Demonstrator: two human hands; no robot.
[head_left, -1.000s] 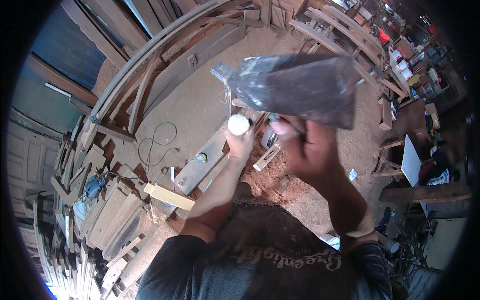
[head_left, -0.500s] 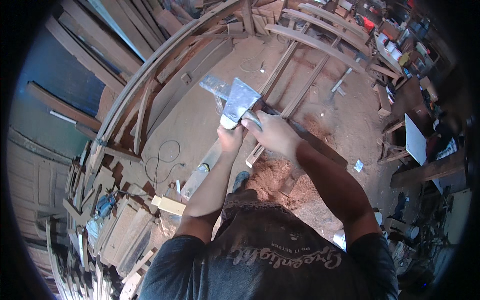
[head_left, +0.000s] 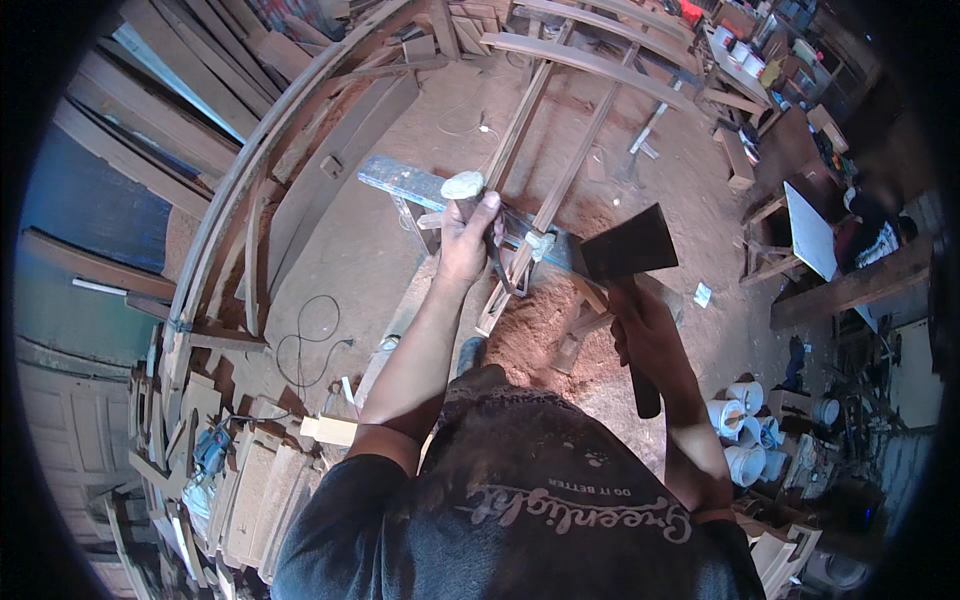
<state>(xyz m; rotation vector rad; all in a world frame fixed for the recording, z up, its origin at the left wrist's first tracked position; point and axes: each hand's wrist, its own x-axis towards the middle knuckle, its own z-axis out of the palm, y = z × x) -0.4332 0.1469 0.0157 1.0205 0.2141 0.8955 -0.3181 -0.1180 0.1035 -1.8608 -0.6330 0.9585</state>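
My left hand (head_left: 465,245) is closed around the lower part of a pale, rounded lump (head_left: 462,185) that rises above its thumb and fingers. What the lump sits on is hidden in the palm. A dark, thin metal piece (head_left: 500,270) shows just beside this hand; I cannot tell if it is held. My right hand (head_left: 650,335) grips a wide-bladed scraper (head_left: 630,246) by its dark handle, with the broad blade pointing away from me. Beneath the hands runs a narrow, blue-stained bench board (head_left: 405,180). A small whitish lump (head_left: 540,245) sits on it, between the hands.
Two long wooden rails (head_left: 575,195) stretch away under curved timbers (head_left: 590,65). Reddish sawdust (head_left: 530,340) lies by my feet. A black cord (head_left: 305,340) loops on the floor at left, near stacked boards (head_left: 265,495). White buckets (head_left: 745,430) stand at right.
The scraper has moved away from the pale lump, down and to the right, in my right hand. My left hand still holds the lump, now more upright. The view has shifted slightly.
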